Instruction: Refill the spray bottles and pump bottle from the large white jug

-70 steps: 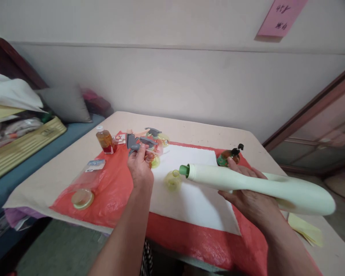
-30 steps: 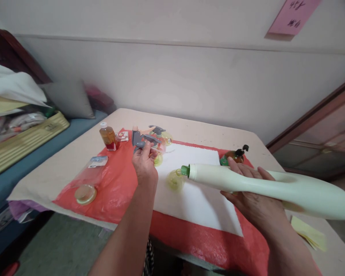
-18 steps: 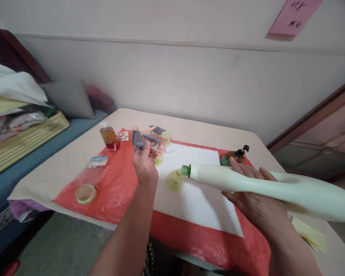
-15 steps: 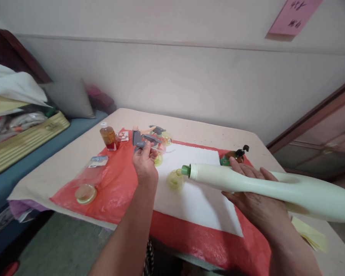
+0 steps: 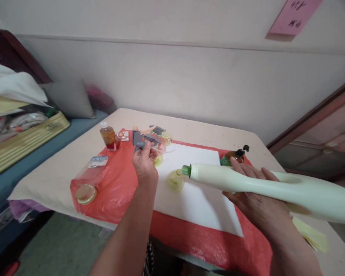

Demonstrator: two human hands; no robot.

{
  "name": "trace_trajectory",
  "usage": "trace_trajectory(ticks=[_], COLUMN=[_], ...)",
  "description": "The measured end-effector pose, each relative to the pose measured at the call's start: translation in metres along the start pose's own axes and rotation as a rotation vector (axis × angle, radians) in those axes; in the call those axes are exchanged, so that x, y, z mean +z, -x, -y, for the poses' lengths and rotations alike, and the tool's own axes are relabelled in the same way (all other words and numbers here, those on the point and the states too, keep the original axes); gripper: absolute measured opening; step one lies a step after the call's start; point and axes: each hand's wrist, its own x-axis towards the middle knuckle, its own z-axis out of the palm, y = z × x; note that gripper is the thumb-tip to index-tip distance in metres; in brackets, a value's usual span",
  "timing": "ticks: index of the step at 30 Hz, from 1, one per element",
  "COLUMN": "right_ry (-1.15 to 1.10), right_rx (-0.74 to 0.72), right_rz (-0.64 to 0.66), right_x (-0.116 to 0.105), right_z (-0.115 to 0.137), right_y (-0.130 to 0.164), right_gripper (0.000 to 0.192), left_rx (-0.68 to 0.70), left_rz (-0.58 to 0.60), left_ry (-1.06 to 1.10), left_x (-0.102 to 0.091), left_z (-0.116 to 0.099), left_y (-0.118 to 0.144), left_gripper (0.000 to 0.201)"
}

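Bottle (image 5: 276, 188), gripped by the right hand (image 5: 255, 201), has its spout (image 5: 186, 170) at a flask (image 5: 175, 182), pouring seemingly unfinished, while the left hand (image 5: 145, 163) grasps a loose sprayer (image 5: 137, 138).

Bare forearms (image 5: 128, 228), black-and-white patterned clothing (image 5: 148, 257)

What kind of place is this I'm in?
Probably a room in a home, perhaps a bedroom: a grey pillow sits on a blue, bed-like surface, beside a table partly covered with red sheeting.
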Motion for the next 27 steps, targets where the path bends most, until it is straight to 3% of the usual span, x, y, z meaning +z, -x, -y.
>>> trace_trajectory(ticks=[17,27], right_ry=[0.034,0.035], right_rx=[-0.022,-0.021], right_rz=[-0.028,-0.038], right_x=[-0.0046,-0.0069], right_z=[-0.0004,0.0005], right_y=[-0.0024,-0.0026], right_gripper=[0.067,0.078], left_rx=[0.007,0.012], left_rz=[0.007,0.010], left_ry=[-0.019,-0.006], left_x=[-0.0005,-0.0003], left_z=[-0.0003,-0.0001], left_y=[0.0006,-0.0007], left_gripper=[0.024,0.023])
